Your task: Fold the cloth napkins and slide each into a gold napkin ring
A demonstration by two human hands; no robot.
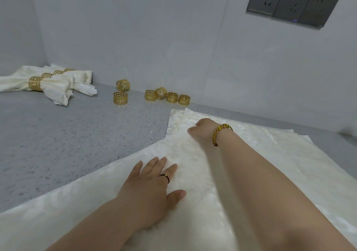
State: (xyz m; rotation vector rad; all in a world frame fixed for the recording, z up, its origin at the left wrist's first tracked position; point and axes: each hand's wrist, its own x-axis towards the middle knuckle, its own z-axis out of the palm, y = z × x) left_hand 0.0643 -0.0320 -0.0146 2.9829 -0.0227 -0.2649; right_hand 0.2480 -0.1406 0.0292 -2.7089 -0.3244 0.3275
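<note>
The left hand (152, 179) presses flat on the napkin (193, 221), fingers straight and slightly apart. Farther off, the right hand (202, 128) pinches a fold of it with curled fingers. The napkin lies spread on the grey counter (77, 144).

One view only, worn on the person's head, looking forward and down across the bench (77, 144) into a corner of pale walls. It sits close: the spread napkin (193, 221) fills the lower half, and both forearms enter from the bottom edge, with the left hand (148, 181) and right hand (202, 129) over that napkin. The wide lens tilts the bench's back edge. Beyond the napkin lie loose gold rings (168, 96); beyond and left, ringed bundles (44, 82); above and right, a socket panel (293, 5).
</note>
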